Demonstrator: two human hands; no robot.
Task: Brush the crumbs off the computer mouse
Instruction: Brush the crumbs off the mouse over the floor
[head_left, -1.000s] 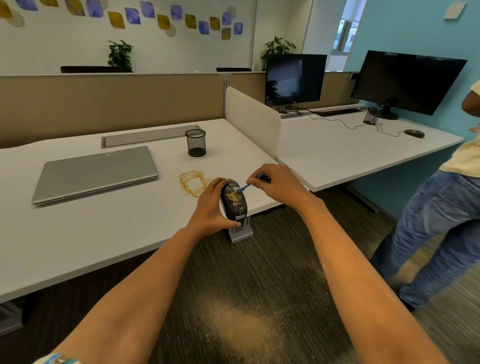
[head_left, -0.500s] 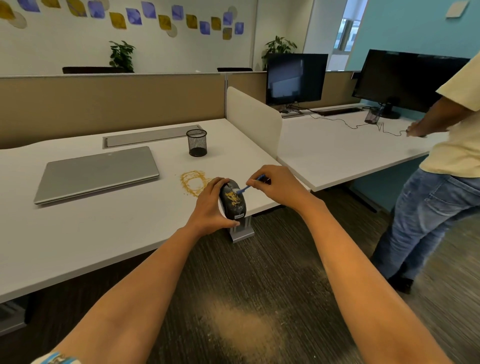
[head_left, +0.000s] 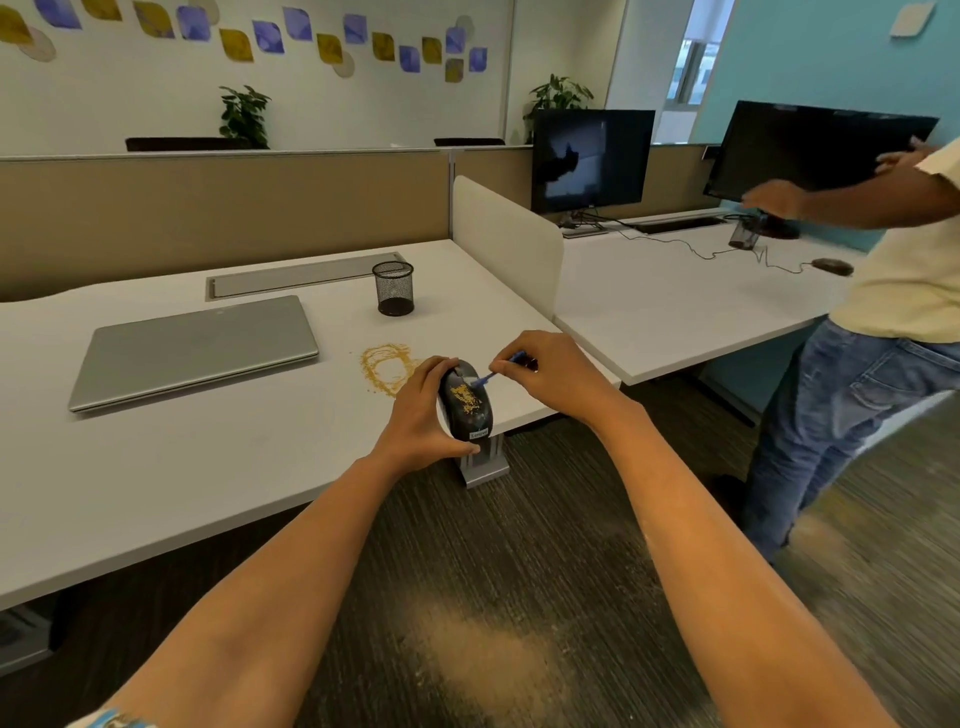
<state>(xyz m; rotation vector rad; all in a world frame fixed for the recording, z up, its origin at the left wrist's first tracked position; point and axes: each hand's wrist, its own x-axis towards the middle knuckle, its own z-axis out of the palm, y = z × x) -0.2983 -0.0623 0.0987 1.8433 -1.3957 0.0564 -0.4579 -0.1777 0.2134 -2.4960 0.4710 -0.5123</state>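
A black computer mouse (head_left: 464, 410) with yellow crumbs on its back is held up over the white desk's (head_left: 208, 467) near edge. My left hand (head_left: 421, 415) grips it from the left side. My right hand (head_left: 545, 374) pinches a small blue brush (head_left: 496, 369), and the brush tip touches the upper part of the mouse. A ring of yellow crumbs (head_left: 387, 366) lies on the desk just left of the mouse.
A closed grey laptop (head_left: 195, 351) lies at the left and a black mesh pen cup (head_left: 394, 287) stands behind. A white divider (head_left: 506, 244) splits the desks. At the right a person (head_left: 883, 312) handles a monitor (head_left: 810, 150). Crumbs are scattered on the carpet (head_left: 488, 660).
My hands, the mouse and the brush have barely moved. The person at the right has stepped in and now reaches both hands up to the far monitor.
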